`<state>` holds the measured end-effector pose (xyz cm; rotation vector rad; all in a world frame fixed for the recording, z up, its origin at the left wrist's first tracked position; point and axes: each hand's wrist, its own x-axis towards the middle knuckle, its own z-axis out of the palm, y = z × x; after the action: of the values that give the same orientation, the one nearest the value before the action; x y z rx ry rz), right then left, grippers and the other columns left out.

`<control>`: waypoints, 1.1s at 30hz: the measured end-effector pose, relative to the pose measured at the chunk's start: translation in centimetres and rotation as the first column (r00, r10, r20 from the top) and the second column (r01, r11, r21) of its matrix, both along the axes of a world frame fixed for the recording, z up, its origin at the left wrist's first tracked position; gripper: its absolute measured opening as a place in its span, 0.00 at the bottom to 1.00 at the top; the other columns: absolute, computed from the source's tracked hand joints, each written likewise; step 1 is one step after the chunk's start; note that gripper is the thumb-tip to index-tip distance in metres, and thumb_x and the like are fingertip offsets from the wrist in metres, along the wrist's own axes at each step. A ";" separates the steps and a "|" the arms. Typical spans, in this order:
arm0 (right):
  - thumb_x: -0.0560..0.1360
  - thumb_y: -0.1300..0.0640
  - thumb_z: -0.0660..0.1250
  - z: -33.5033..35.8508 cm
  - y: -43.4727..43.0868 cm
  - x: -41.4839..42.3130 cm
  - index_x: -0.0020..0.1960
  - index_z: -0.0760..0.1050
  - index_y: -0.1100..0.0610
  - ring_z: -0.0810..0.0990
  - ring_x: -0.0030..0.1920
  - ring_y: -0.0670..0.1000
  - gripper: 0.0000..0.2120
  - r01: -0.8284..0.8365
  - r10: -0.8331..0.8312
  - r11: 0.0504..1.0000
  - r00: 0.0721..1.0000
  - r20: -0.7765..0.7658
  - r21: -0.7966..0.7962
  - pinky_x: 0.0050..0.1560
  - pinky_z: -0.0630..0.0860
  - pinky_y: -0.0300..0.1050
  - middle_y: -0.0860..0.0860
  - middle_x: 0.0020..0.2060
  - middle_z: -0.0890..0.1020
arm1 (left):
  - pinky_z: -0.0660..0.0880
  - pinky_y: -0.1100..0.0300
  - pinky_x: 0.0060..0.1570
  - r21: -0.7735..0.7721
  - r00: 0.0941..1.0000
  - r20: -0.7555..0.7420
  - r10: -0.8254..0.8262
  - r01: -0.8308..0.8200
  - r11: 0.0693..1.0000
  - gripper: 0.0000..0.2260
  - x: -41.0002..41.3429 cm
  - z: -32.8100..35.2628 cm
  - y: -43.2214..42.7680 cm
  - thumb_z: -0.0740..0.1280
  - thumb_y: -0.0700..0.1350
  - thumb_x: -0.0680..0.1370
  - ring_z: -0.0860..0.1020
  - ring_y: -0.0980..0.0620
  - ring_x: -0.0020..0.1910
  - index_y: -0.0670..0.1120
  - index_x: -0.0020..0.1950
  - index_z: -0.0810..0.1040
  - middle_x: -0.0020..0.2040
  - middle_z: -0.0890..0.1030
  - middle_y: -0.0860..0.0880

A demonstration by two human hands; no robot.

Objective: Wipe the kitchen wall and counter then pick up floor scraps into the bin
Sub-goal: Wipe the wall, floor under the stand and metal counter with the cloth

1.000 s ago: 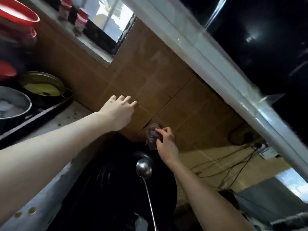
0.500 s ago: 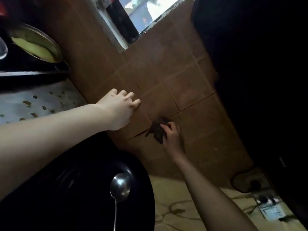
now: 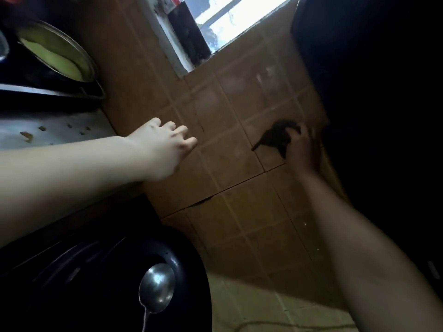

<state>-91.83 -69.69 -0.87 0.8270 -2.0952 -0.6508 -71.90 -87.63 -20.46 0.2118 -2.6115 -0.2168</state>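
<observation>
A dark, crumpled rag point(image 3: 275, 139) is clutched in the right hand point(image 3: 302, 149) against glossy brown square wall tiles point(image 3: 242, 207); the left hand point(image 3: 163, 149), grip loosely spread and empty, is braced there.

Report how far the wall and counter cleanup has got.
Done: nothing visibly finished. In hand: the right hand presses a dark cloth against the tiled wall, left hand braced beside it. Left: the counter still carries scraps; floor scraps and bin are out of view.

Home kitchen: brown tiled wall point(image 3: 242, 121) under a window point(image 3: 230, 17), metal pot point(image 3: 57, 53) of yellow food, ladle point(image 3: 157, 287), crumb-strewn surface point(image 3: 55, 133).
</observation>
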 end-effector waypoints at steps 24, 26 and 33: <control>0.77 0.62 0.60 -3.9 -2.6 -1.7 0.60 0.75 0.58 0.70 0.59 0.63 0.13 -0.140 0.151 0.969 0.988 0.036 -0.204 0.53 0.71 0.54 0.61 0.60 0.72 | 0.72 0.54 0.50 0.022 0.999 -0.019 -0.038 0.038 0.999 0.17 0.4 -5.0 -1.7 0.57 0.53 0.77 0.74 0.48 0.55 0.51 0.65 0.64 0.60 0.71 0.49; 0.77 0.62 0.60 -4.3 -2.9 -1.6 0.58 0.75 0.59 0.69 0.59 0.63 0.12 -0.135 0.142 0.970 0.990 0.021 -0.203 0.52 0.71 0.55 0.61 0.59 0.72 | 0.73 0.53 0.51 0.021 0.998 -0.007 -0.057 0.057 0.998 0.17 0.4 -5.4 -1.7 0.57 0.53 0.77 0.74 0.48 0.56 0.51 0.65 0.64 0.61 0.71 0.49; 0.74 0.64 0.65 -9.8 1.9 -1.1 0.59 0.73 0.60 0.68 0.63 0.64 0.13 0.002 -0.040 0.977 0.984 0.175 0.212 0.49 0.73 0.54 0.62 0.63 0.69 | 0.73 0.53 0.53 0.035 0.993 0.028 -0.111 0.110 0.993 0.19 -0.1 -5.8 0.3 0.60 0.51 0.77 0.73 0.48 0.57 0.52 0.67 0.62 0.61 0.70 0.49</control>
<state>-92.92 -67.82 -10.67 1.0151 -2.2237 -0.8501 -71.98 -87.31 -26.25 0.0832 -2.6537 -0.2976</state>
